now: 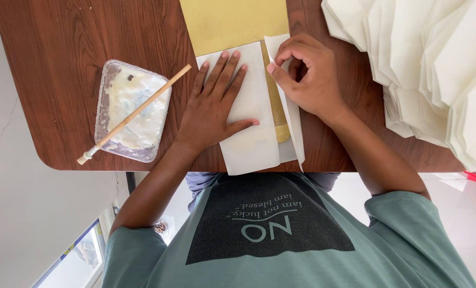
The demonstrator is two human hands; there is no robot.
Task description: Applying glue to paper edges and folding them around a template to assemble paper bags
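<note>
Left hand [215, 106] flat, palm down, fingers spread and straight. Right hand [307, 74] curled, thumb and forefinger pinched together, forearms bare.

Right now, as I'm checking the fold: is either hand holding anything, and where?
The right hand pinches the white paper flap near its top end with its fingers. The left hand lies flat on the white sheet, gripping nothing.

Dark reddish-brown wood grain runs across the table [62, 64]; the folded paper [251, 112] is white, the sheet [232, 21] beneath mustard yellow; the clear plastic tray [131, 109] holds whitish paste; the brush [136, 112] is pale tan; the stack of envelopes [435, 69] is cream
</note>
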